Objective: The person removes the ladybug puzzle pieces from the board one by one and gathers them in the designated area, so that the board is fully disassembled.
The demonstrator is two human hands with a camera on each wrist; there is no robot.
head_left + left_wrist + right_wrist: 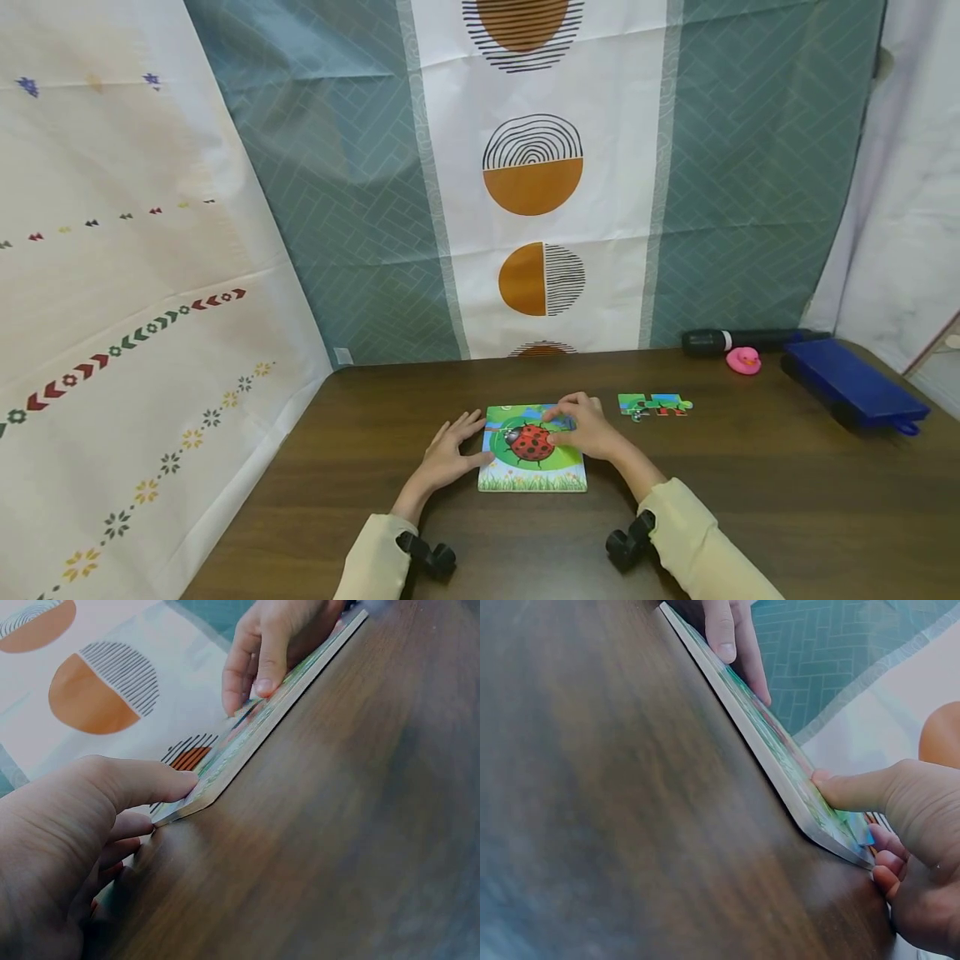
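Note:
A square ladybug jigsaw puzzle [528, 482] lies in its board on the table. My left hand [447, 454] rests at the board's left edge, fingers stretched out and the thumb [169, 782] on its face. Over the upper right part is my right hand [588, 427], its thumb and fingers curled about a puzzle piece [861, 829] that stands slightly proud near the board's edge. Much of that piece is hidden by the fingers. Right of the board lie several loose puzzle pieces [670, 403] in green, blue and red.
At the back right are a pink rubber duck [744, 361], a black cylindrical object [703, 342] with a white band, and a blue flat case-like object [855, 379]. Patterned cloths hang behind and to the left of the brown table [360, 442].

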